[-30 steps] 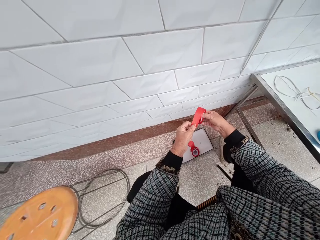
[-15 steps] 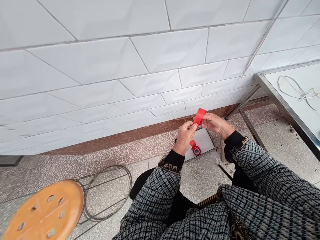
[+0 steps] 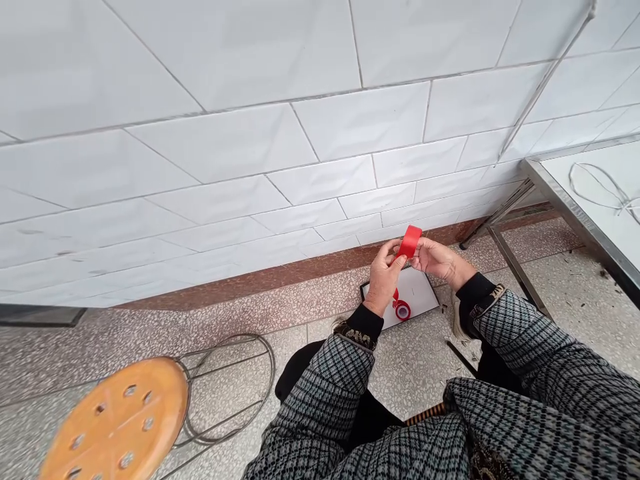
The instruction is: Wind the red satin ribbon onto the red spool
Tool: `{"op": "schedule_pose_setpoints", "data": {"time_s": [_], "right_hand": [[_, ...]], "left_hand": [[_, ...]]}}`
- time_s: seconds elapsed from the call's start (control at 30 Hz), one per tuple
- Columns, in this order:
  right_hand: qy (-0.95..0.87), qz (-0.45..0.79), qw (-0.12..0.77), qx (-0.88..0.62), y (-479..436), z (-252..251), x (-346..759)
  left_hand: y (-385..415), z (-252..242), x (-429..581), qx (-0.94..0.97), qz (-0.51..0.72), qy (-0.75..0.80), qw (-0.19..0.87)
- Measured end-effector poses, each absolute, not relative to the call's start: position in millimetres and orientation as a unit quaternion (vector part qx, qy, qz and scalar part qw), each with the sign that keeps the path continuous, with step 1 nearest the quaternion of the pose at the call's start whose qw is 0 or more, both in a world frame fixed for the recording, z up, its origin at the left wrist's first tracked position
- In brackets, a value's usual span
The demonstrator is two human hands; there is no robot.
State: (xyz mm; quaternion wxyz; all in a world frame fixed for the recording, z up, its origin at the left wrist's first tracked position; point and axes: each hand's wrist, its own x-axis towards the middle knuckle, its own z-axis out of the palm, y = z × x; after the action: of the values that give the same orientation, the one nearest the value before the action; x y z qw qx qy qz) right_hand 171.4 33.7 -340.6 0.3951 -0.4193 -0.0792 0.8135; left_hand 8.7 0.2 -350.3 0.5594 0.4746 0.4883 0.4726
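Note:
A folded length of red ribbon (image 3: 411, 241) is between my two hands, in front of the low part of the wall. My left hand (image 3: 384, 279) pinches its lower left side between thumb and fingers. On the other side, the fingers of my right hand (image 3: 437, 259) are bent in against the ribbon, partly hidden behind it. Lower down, a roll of the same red ribbon (image 3: 403, 310) shows over a white, dark-edged panel (image 3: 424, 293) on the floor. A short stretch of ribbon runs up from the roll behind my left hand.
White wall tiles (image 3: 250, 143) rise ahead. At the left, an orange stool (image 3: 120, 420) with metal legs lies on its side. A metal-framed table (image 3: 565, 200) bearing a thin wire (image 3: 617, 197) stands at the right. Dark bits litter the speckled floor (image 3: 575, 293).
The view has shifted, so the surroundings appear lower and a little farther right. Both hands still hold the ribbon close together, with its fold turned slightly.

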Motion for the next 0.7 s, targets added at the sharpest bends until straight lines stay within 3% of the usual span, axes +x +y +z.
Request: {"op": "schedule_pose_setpoints", "data": {"time_s": [0.47,0.7], "right_hand": [[0.003,0.821,0.388,-0.419,31.3,-335.8,172.1],[-0.088,0.837,0.346,-0.415,23.9,-340.6,168.2]], "left_hand": [[6.1,-358.6,5.3,0.528,0.417,0.438,0.596],[6.5,-340.4,-0.9,0.451,0.41,0.425,0.67]]}}
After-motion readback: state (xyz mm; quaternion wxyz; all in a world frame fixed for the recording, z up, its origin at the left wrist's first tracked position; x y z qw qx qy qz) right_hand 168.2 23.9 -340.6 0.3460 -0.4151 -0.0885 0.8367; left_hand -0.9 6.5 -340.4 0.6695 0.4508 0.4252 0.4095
